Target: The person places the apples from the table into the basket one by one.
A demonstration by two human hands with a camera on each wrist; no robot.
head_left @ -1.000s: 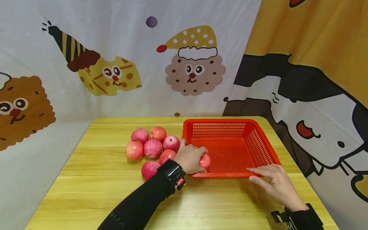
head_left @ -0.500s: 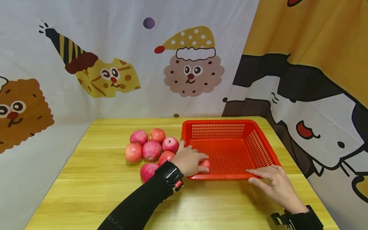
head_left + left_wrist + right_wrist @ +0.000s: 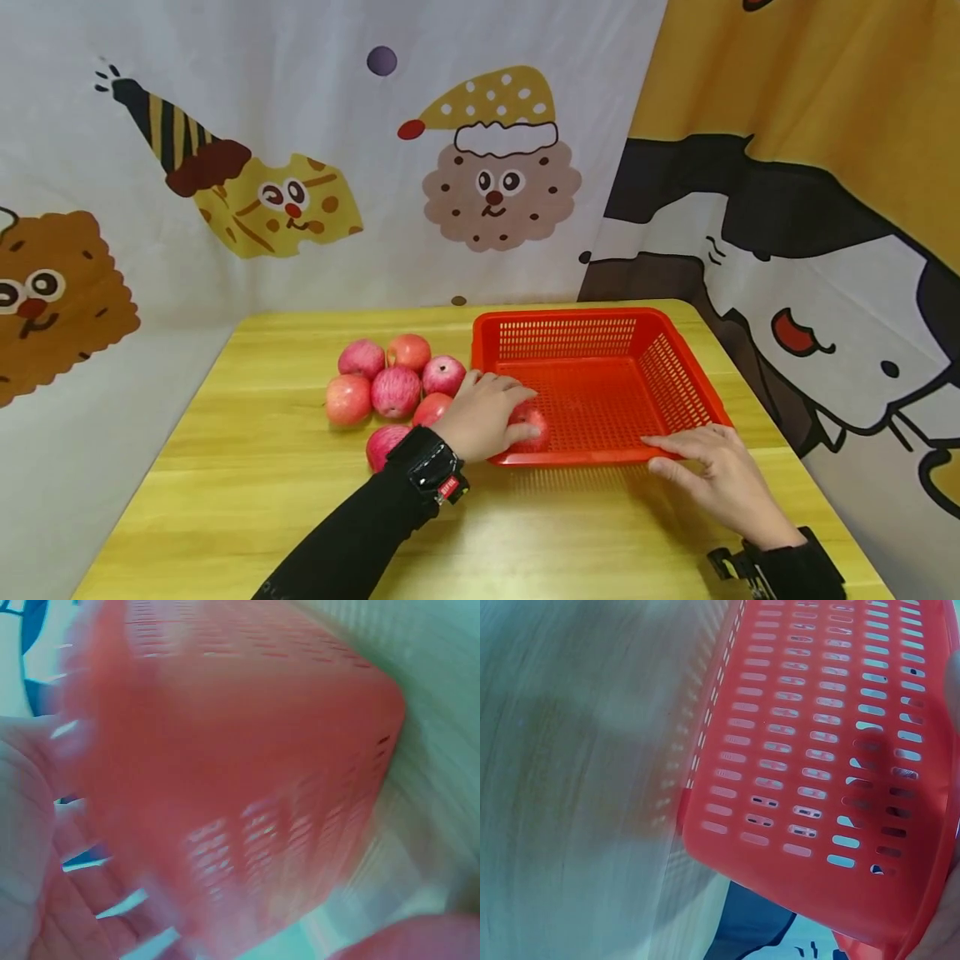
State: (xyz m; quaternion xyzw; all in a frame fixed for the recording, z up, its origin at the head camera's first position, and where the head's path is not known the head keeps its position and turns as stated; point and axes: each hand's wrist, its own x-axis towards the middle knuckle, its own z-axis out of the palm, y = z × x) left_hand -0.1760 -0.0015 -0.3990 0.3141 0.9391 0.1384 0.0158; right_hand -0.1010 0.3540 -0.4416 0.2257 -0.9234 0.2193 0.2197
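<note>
Red basket (image 3: 600, 383): left grip (image 3: 483, 414) wide over apple (image 3: 537, 417), near-left corner; right grip (image 3: 723, 483) loose on near-right edge; other apples (image 3: 396, 392) outside, left.

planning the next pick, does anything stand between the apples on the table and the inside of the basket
Yes: the left wall of the basket rises between the apples on the table and the inside. The left hand also reaches over that wall's near end, with another apple just inside.

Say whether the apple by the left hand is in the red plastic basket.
In: the head view shows that apple inside the red plastic basket, behind its near rim, by the left hand.
</note>
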